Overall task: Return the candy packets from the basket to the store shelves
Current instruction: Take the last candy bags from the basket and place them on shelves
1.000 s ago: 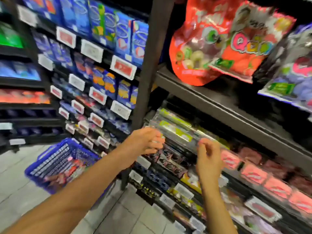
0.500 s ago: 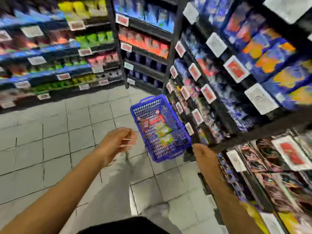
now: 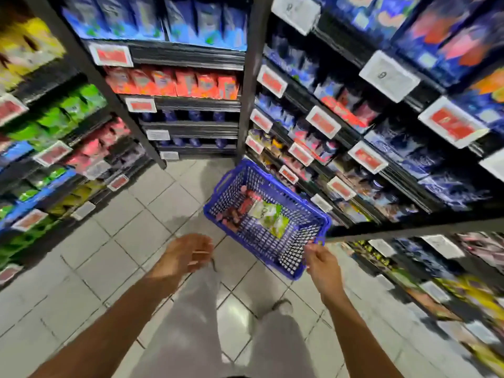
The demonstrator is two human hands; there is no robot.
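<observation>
Item: candy packets. A green-and-white plastic candy packet [image 3: 270, 217] lies flat on the floor of the basket, centre right of the frame. Beside and partly under it, toward the upper left, sit red-wrapped packets [image 3: 246, 203]; their count cannot be told through the blur.

Container: a blue plastic mesh shopping basket [image 3: 293, 268], standing on the tiled floor just beside the foot of the right-hand shelving. Its handles are folded down.

Hands: the right hand [image 3: 320, 261], lower centre right, is at the basket's near corner with fingers curled at the rim; whether it grips the rim or only reaches for it cannot be told. The left hand [image 3: 188, 253], centre of the frame, hangs over the floor to the left of the basket, apart from it, fingers loosely bent and holding nothing.

Surroundings: dark metal store shelves [image 3: 338, 137] fill the right side and upper middle, stocked with blue, purple and orange packs and fronted by red-and-white price tags [image 3: 323, 126]. A second run of shelves [image 3: 54, 148] along the left edge carries green, yellow and pink goods. Pale grey floor tiles [image 3: 90, 257] cover the lower frame, with the person's grey trousers [image 3: 191, 331] at bottom centre.

Progress, as judged: unfinished. Several packets remain in the basket and neither hand carries one; at least the green and the red ones are left to shelve.
</observation>
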